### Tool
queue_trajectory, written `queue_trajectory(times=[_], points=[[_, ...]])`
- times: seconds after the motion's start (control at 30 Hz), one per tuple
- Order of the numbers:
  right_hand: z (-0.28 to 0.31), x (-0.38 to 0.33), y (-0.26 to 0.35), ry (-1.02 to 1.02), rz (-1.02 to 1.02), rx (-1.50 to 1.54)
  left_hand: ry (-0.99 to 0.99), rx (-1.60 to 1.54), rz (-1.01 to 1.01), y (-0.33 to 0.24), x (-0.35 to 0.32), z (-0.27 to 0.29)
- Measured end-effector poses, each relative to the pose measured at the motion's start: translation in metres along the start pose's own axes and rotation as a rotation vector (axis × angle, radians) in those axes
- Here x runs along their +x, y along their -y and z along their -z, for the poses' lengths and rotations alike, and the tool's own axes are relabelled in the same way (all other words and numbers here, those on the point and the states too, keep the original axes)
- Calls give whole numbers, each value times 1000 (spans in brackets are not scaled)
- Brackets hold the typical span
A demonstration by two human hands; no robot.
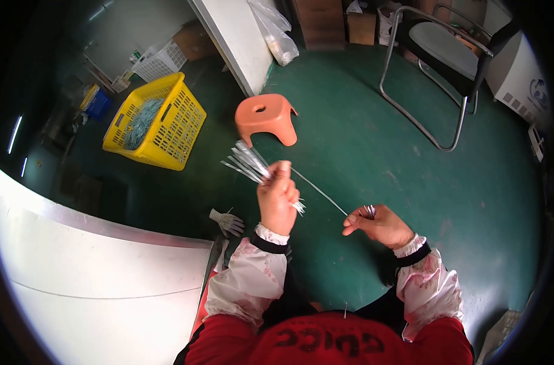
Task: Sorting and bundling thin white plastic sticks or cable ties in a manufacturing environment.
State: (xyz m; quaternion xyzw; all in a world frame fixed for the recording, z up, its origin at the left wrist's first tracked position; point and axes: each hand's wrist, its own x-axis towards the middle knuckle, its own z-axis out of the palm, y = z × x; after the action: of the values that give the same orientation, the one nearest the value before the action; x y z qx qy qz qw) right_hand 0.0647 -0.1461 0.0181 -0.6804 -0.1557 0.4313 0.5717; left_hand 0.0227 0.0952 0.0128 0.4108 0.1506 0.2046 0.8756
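Observation:
My left hand (278, 198) is closed around a bundle of thin silvery strips (246, 161). Their wide, shiny ends fan out beyond my thumb, and narrow white ends poke from the other side of the fist. A single thin pale strand (319, 190) stretches taut between my two hands. My right hand (380, 226) pinches its near end between thumb and forefinger. A few short whitish tips (370, 211) show between the curled fingers of that hand; the rest of them is hidden.
An orange plastic stool (266, 115) stands beyond my left hand. Farther left is a yellow crate (182, 125) holding a tangle of pale strands (145, 123). A glove (228, 222) lies beside a white surface (100, 280). A metal-framed chair (447, 52) occupies the far right.

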Motion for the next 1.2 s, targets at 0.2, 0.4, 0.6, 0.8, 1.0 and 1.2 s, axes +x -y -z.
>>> queue_trajectory(times=[0.2,0.4,0.6,0.8,1.0,1.2], points=[[-3,3,-5,-13,-74,89,31,584,-469,12,-7,-1],[-7,11,-19,-174,-79,683,748,855,-806,50,-64,-29],[3,6,-12,-318,-21,616,704,739,-538,52,-74,-28],[-4,5,-3,-321,125,99,161,262,67,22,-38,-23],[-11,1,-11,-143,344,-47,159,141,246,21,-25,-21],[-10,-4,-6,-99,311,-116,241,143,306,17,-22,-18]])
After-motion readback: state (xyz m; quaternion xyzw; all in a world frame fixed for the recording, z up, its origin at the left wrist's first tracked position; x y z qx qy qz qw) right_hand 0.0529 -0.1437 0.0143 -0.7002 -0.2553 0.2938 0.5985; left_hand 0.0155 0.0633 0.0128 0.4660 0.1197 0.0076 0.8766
